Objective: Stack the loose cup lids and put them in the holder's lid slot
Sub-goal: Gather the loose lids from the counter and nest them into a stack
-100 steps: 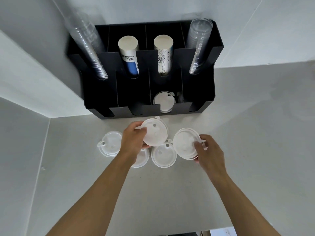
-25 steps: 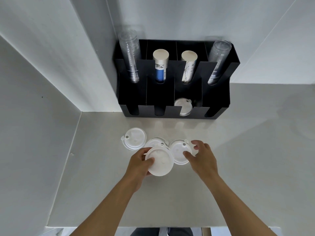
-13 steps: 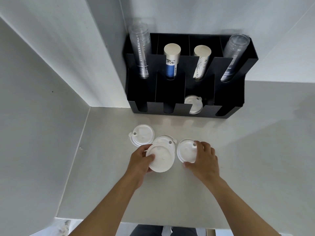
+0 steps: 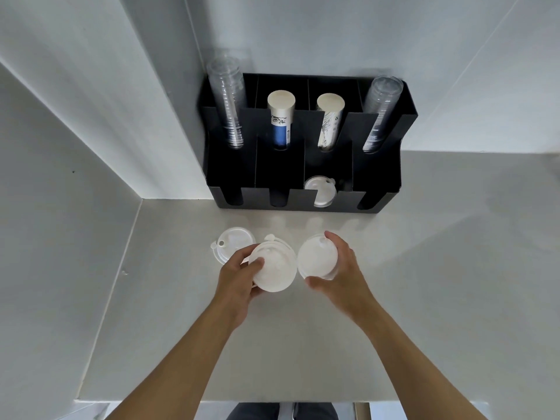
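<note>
Lids sit in both my hands: my left hand (image 4: pixel 239 277) pinches a small stack (image 4: pixel 274 269) between thumb and fingers, low over the counter (image 4: pixel 424 268), and my right hand (image 4: pixel 339 268) clamps a second stack (image 4: pixel 317 259) by its rim, just beside the first. One loose lid (image 4: pixel 231 244) lies flat beyond, partly tucked under the left stack. Further back, the black holder (image 4: pixel 375 177) has a lid (image 4: pixel 319 190) in its front slot. I judge that merging tilted stacks could snag the tabs, letting lids slip and scatter.
</note>
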